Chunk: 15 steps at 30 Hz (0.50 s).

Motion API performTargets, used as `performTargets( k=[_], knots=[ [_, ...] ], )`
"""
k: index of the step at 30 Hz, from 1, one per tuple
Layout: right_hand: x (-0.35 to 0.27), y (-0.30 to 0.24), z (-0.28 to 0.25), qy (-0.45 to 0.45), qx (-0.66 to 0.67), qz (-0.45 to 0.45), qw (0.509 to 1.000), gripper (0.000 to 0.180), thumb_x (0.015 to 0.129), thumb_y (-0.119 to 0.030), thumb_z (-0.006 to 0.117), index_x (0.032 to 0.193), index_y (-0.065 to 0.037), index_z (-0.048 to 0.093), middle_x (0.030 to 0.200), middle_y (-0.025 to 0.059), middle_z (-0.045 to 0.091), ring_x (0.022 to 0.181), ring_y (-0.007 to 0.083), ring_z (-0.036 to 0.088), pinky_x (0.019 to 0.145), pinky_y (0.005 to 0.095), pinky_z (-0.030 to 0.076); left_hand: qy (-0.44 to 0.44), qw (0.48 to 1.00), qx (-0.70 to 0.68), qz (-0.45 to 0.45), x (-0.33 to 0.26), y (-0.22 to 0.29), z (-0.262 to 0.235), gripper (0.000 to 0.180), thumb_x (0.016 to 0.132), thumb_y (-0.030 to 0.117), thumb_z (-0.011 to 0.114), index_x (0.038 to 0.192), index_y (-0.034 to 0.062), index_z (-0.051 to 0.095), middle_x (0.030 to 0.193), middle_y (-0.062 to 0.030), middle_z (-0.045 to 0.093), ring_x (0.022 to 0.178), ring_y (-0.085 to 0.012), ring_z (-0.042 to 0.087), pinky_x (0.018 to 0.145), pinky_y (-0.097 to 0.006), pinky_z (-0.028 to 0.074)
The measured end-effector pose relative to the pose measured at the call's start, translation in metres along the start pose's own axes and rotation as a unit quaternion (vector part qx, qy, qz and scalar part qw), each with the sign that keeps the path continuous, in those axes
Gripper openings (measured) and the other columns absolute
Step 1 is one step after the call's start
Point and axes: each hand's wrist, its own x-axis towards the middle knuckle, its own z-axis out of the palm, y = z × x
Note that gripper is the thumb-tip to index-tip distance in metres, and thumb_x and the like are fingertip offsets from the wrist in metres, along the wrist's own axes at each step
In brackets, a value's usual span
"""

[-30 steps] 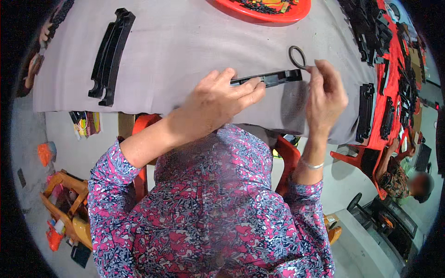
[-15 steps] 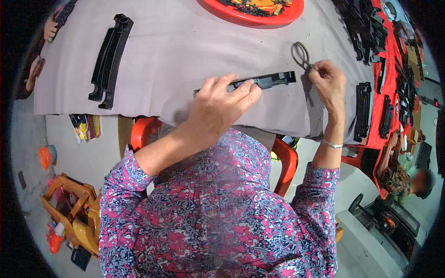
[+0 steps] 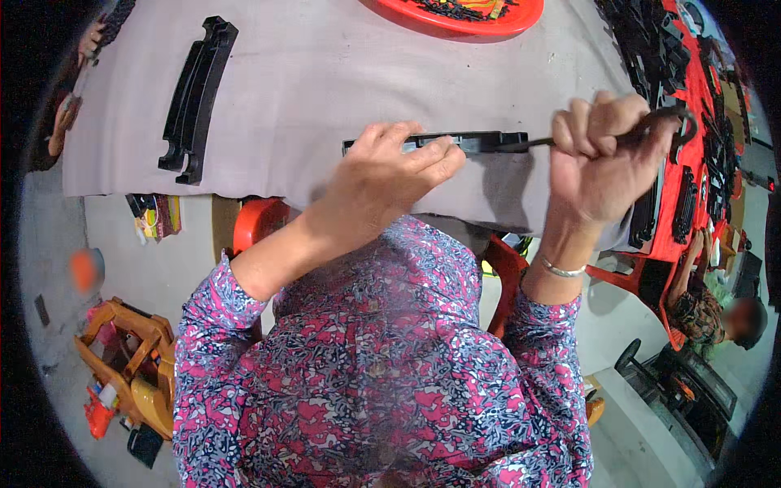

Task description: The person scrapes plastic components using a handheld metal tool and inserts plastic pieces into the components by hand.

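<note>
Left hand (image 3: 382,175) is flat down on a long black plastic strip (image 3: 480,141) lying near the front edge of the grey-covered surface (image 3: 325,73), fingers (image 3: 435,159) pressed together on top of it to pin it in place. Right hand (image 3: 598,154) is curled into a fist around a pair of black-handled scissors (image 3: 663,122), with the tip poking at the right end of that strip. Looks like trimming or cleaning work on the part — I'd say it's mid-job on this one piece, since the tool is at the strip and the strip isn't set aside yet.

Counting what's visible:
- one strip being worked on
- one pair of scissors
- one pair of black handle-shaped parts (image 3: 195,93) lying side by side, well apart to the left — possibly finished ones, can't say for sure
- one red tray (image 3: 504,20) at the far edge with dark bits in it
- a big pile of black parts (image 3: 659,49) on the red cloth at the right, too tangled to count

So plenty likely left to do, judging by that pile.
</note>
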Motion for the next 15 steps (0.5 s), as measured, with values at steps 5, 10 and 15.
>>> performTargets(
  k=[5, 10, 15],
  knots=[
    [0.004, 0.044, 0.001, -0.058, 0.049, 0.025, 0.997, 0.058, 0.1, -0.058, 0.036, 0.066, -0.011, 0.036, 0.054, -0.0034, 0.024, 0.046, 0.0093, 0.018, 0.043, 0.028, 0.015, -0.023, 0.999, 0.02, -0.019, 0.001, 0.007, -0.001, 0.044, 0.079, 0.015, 0.059, 0.123, 0.0135, 0.061, 0.122, -0.0033, 0.064, 0.109, -0.0293, 0.059, 0.09, -0.041, 0.048],
    [0.002, 0.049, 0.004, -0.061, -0.008, 0.028, 0.998, 0.056, 0.102, -0.054, 0.035, 0.064, -0.012, 0.034, 0.051, -0.0039, 0.021, 0.043, 0.0098, 0.017, 0.042, 0.0289, 0.017, -0.026, 0.999, 0.029, -0.032, 0.001, 0.008, 0.003, 0.043, 0.079, 0.016, 0.058, 0.122, 0.0151, 0.063, 0.123, -0.0005, 0.063, 0.108, -0.0275, 0.059, 0.09, -0.04, 0.048],
    [0.002, 0.051, -0.002, -0.103, -0.008, 0.027, 0.994, 0.053, 0.102, -0.049, 0.037, 0.064, -0.013, 0.033, 0.051, -0.0033, 0.023, 0.045, 0.0102, 0.017, 0.044, 0.0293, 0.018, -0.019, 0.999, 0.028, -0.024, 0.003, 0.006, 0.003, 0.042, 0.08, 0.017, 0.057, 0.12, 0.0173, 0.064, 0.123, 0.0023, 0.063, 0.108, -0.026, 0.059, 0.09, -0.039, 0.048]
  ],
)
